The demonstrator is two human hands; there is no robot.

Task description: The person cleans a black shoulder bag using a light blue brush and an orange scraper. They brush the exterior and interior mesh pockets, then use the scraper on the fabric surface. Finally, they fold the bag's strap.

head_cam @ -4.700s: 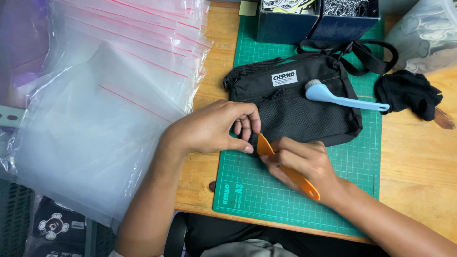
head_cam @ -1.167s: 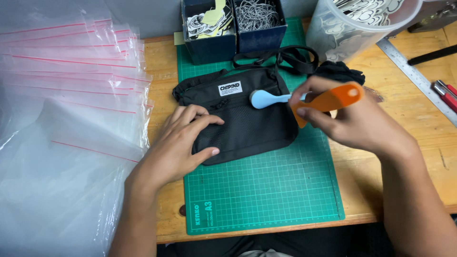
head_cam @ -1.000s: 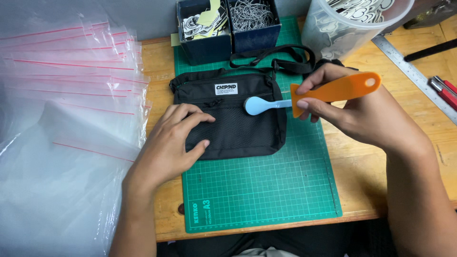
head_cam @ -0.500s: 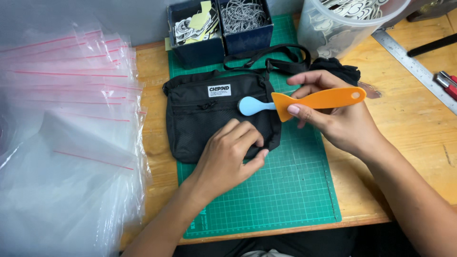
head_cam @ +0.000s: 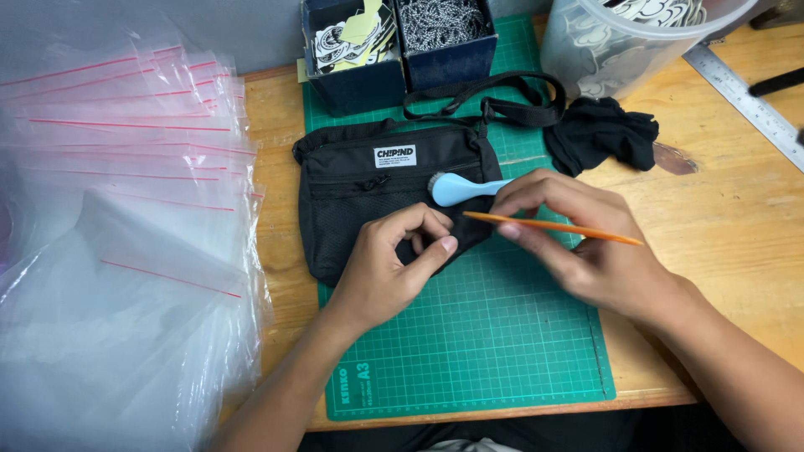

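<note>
A small black pouch bag [head_cam: 360,192] with a mesh front and a white label lies on a green cutting mat [head_cam: 477,326]. My left hand [head_cam: 389,264] pinches the bag's lower right corner between thumb and fingers. My right hand [head_cam: 586,251] holds a flat orange plastic scraper [head_cam: 557,227] edge-on, its tip pointing at that corner. A light blue brush [head_cam: 461,188] rests on the bag's right side, just above my right fingers.
Clear zip bags with red seals [head_cam: 126,209] are piled at the left. Two dark blue boxes [head_cam: 402,50] of stickers and chains stand at the back. A clear tub [head_cam: 620,42], black cloth [head_cam: 603,138] and a metal ruler [head_cam: 745,92] lie at the right.
My right hand has turned the scraper from flat to edge-on and lowered it toward the bag's corner. My left hand has curled from pressing flat into a pinch on that corner.
</note>
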